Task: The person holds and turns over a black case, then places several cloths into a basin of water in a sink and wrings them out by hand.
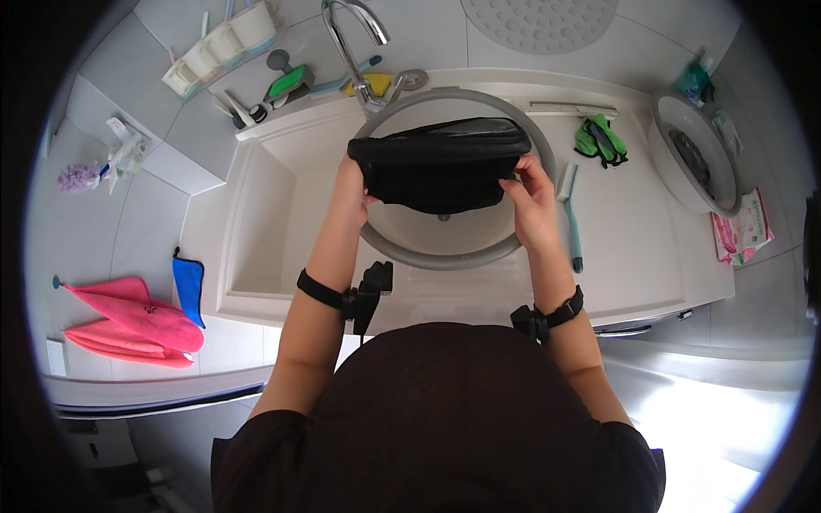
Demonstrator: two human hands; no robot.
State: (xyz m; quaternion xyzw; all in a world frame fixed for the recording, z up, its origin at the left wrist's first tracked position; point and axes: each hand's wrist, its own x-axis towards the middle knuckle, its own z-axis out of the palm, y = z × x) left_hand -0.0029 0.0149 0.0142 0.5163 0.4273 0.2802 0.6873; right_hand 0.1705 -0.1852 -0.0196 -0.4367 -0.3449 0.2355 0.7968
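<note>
A black bag or pouch (442, 163) with a glossy upper edge is stretched wide between my two hands. My left hand (356, 192) grips its left end, most of the fingers hidden behind it. At the right end, my right hand (532, 195) pinches the lower corner between thumb and fingers. Beneath the black item is a round basin with a grey rim (442, 263); its drain plug shows at the bottom, and I cannot tell whether it holds water. The basin stands over the white sink counter (462, 288).
Right of the basin lie a scrub brush (572, 218) and a green-and-black cloth item (600, 140). Farther right, a second basin (660, 151) holds something dark. A chrome faucet (349, 51) rises behind. Pink towels (141, 314) and a blue cloth (188, 282) hang at left.
</note>
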